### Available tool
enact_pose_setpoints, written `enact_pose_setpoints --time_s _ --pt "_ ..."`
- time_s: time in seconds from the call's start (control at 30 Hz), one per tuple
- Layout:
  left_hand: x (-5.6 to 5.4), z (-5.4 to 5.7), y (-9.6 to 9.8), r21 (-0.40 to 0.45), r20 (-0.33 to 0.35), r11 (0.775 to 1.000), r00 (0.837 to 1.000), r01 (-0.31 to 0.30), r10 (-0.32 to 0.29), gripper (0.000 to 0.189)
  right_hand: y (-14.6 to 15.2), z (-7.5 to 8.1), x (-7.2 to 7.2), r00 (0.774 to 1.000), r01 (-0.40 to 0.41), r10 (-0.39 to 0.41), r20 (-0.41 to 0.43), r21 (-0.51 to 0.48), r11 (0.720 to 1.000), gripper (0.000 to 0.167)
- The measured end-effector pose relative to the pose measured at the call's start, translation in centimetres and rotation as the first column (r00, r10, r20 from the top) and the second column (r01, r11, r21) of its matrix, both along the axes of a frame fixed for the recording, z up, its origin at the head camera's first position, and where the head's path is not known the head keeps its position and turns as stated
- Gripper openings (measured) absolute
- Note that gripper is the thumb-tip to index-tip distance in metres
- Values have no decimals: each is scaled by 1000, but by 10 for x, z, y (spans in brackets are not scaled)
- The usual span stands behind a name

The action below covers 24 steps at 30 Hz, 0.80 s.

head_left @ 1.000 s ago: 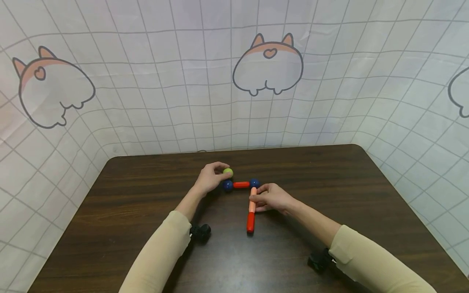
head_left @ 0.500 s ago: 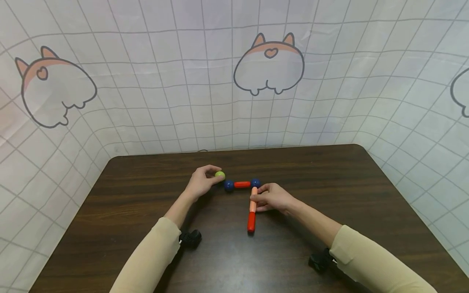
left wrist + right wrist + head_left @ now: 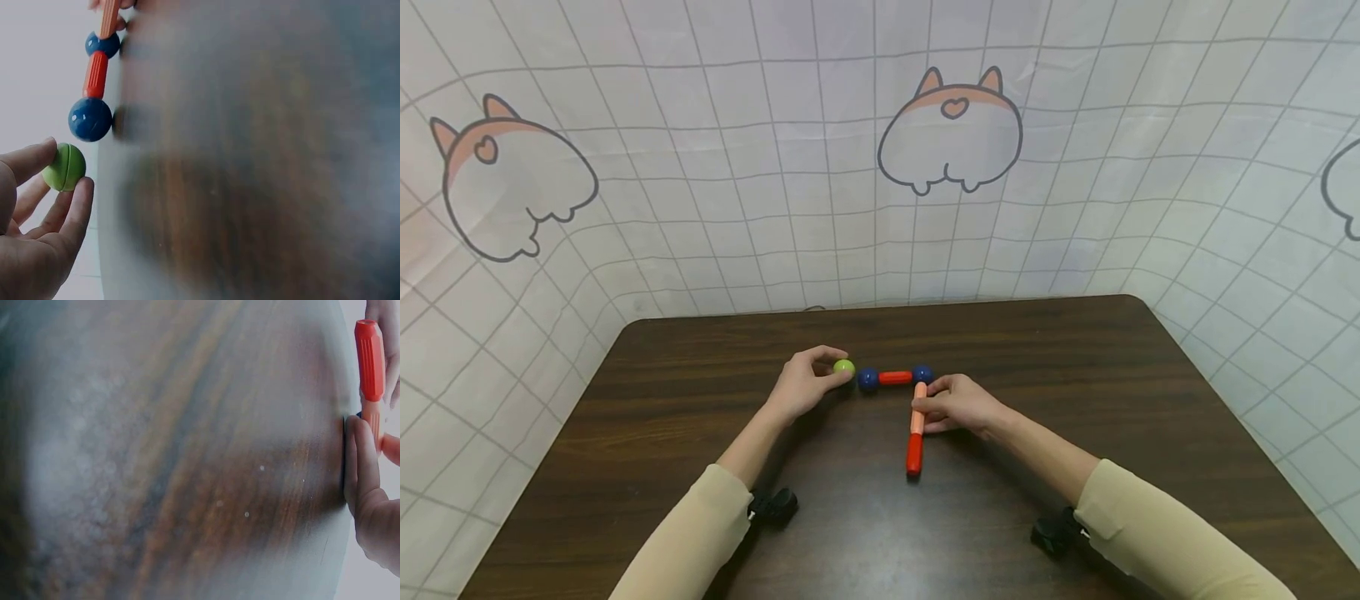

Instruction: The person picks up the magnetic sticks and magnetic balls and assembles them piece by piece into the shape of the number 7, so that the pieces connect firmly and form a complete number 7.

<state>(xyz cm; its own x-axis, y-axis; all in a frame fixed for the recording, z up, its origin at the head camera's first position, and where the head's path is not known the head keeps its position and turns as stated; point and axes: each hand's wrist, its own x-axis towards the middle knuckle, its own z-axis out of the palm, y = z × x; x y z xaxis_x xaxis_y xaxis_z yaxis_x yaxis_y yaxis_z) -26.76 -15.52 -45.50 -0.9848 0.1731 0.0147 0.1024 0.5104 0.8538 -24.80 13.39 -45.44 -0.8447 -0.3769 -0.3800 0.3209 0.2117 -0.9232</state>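
Note:
My left hand (image 3: pixel 801 385) pinches a small green ball (image 3: pixel 844 367) between thumb and fingertips; a groove line runs round it in the left wrist view. Just to its right, apart from it, is a blue ball (image 3: pixel 868 380), joined by a short red ribbed rod (image 3: pixel 895 377) to a second blue ball (image 3: pixel 922 375). From that second ball an orange rod (image 3: pixel 917 422) extends toward me, ending in a red ribbed piece (image 3: pixel 913 456). My right hand (image 3: pixel 958 406) holds the orange rod from the right, its fingers partly hiding it. In the right wrist view the red piece (image 3: pixel 370 362) stands out beyond the fingers.
Everything lies over a dark wood-grain table (image 3: pixel 1060 350). A white grid-patterned cloth (image 3: pixel 760 200) with animal drawings hangs behind and at both sides. A black wrist camera (image 3: pixel 775 506) sits by the left sleeve, another black wrist camera (image 3: pixel 1054 533) by the right.
My left hand has drawn the green ball leftward and slightly nearer, from behind the left blue ball to beside it. The right hand and the joined pieces stay nearly still.

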Motion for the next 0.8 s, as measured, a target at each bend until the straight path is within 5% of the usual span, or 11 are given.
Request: enact_pose_setpoints --time_s 0.23,0.8 --pt "13 6 2 -27 -19 999 1000 21 -21 36 1 1 -2 1000 4 -4 5 9 1000 49" --pt "48 13 19 8 -9 980 980 199 -199 34 1 -3 -2 1000 -11 11 -10 4 1000 49"
